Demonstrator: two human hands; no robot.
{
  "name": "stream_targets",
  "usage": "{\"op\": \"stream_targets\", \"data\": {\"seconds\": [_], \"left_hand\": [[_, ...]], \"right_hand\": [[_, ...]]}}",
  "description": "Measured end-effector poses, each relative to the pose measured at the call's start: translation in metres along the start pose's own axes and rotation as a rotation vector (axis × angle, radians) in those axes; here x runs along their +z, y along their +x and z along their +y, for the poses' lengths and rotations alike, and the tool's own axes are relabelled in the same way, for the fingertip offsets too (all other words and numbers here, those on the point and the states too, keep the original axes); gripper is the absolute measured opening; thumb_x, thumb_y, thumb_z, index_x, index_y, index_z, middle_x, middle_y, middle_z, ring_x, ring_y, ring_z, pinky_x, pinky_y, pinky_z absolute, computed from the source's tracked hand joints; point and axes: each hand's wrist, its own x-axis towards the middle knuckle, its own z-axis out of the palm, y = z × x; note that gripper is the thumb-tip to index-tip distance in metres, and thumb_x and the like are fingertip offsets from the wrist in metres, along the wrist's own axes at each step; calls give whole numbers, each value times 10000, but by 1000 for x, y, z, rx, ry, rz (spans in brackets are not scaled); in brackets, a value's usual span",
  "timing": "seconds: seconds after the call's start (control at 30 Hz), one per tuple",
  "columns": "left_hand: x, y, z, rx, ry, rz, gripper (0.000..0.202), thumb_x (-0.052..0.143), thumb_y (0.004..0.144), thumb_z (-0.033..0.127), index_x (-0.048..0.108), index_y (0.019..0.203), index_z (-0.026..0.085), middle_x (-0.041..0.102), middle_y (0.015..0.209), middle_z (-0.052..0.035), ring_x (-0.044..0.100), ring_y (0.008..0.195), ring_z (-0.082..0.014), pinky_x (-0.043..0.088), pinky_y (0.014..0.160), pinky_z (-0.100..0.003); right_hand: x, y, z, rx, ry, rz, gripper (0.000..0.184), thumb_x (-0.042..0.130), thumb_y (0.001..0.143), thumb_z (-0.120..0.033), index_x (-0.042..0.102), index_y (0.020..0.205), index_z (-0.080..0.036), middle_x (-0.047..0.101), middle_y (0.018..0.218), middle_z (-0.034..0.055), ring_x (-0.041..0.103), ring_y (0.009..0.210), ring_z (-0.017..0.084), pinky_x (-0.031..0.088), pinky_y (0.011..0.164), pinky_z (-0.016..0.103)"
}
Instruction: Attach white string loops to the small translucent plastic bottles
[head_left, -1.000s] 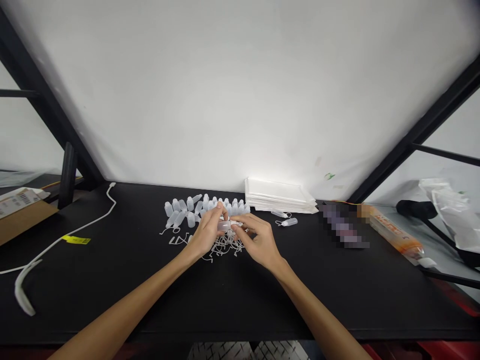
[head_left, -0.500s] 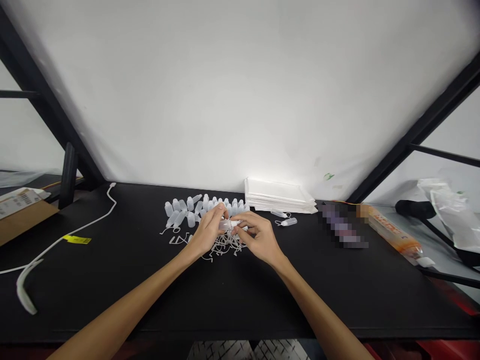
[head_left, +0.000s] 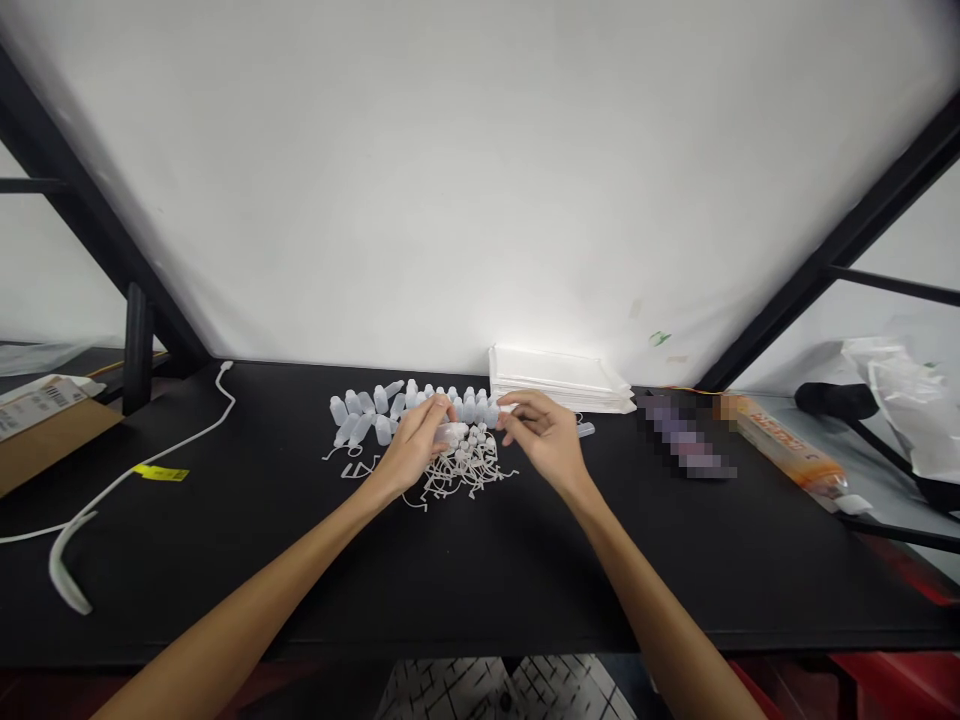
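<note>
R hand has moved right since the earlier frame, away from L hand, and is now by the right end of the bottle rows. L hand is closed on a clear bottle lying sideways, fingers around its body, just above the cap pile. R thumb and index are pinched near a small white bit; too small to tell if it's held, so R grip unclear. Keeping the bottle low and level, w/ a firm hold on the body, looks the steadiest way to work it. Under the hands: tangle of white tethered caps on black table. Behind: rows of bottles, white stack. Another bottle just right of R hand, mostly hidden. Further out: white cable, yellow tag, orange pkt.
</note>
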Motion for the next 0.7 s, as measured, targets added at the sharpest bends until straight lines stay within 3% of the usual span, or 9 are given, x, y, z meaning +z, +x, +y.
{"op": "stream_targets", "data": {"seconds": [0.07,0.13,0.27,0.37,0.47,0.57,0.7], "left_hand": [[-3,1,0,37,-27,41,388,391,914,553,483,808,191,266,618,58,261,481,-72,261,436,-168],[-7,3,-1,83,-50,96,345,430,910,513,488,807,189,265,622,58,255,484,-67,260,443,-167],[-13,5,-3,168,-81,154,277,484,894,441,472,779,189,212,595,64,208,482,-70,241,438,-167],[-16,6,-3,200,-78,149,276,508,884,428,463,759,185,188,590,67,184,485,-69,207,430,-168],[-17,6,-4,204,-68,149,284,513,882,433,472,761,180,198,592,67,188,489,-67,202,430,-169],[-18,7,-4,206,-60,142,287,507,885,439,482,769,177,221,593,64,210,495,-69,200,430,-172],[-18,6,-3,219,-52,135,282,504,887,441,495,782,179,223,582,63,218,493,-74,200,428,-182]], "right_hand": [[-16,6,8,-22,-218,98,149,591,782,-228,679,889,-173,654,879,57,624,643,148,520,526,264],[-31,12,18,-43,-487,108,156,564,757,-167,687,853,-166,675,885,64,624,680,165,521,602,292],[-43,15,37,78,-773,-99,236,560,703,-71,701,879,-141,691,748,46,635,670,176,506,755,329],[-36,14,43,139,-813,-260,249,564,705,-42,710,892,-117,688,681,49,663,743,204,498,772,317],[-27,13,43,151,-789,-339,278,583,712,-34,707,948,-112,689,655,39,675,799,209,496,797,308],[-26,13,41,190,-747,-330,278,610,723,-54,695,982,-111,705,687,44,682,793,197,504,794,297],[-30,13,42,252,-727,-253,148,646,729,-112,700,867,-127,720,734,60,682,726,184,517,718,281]]}}
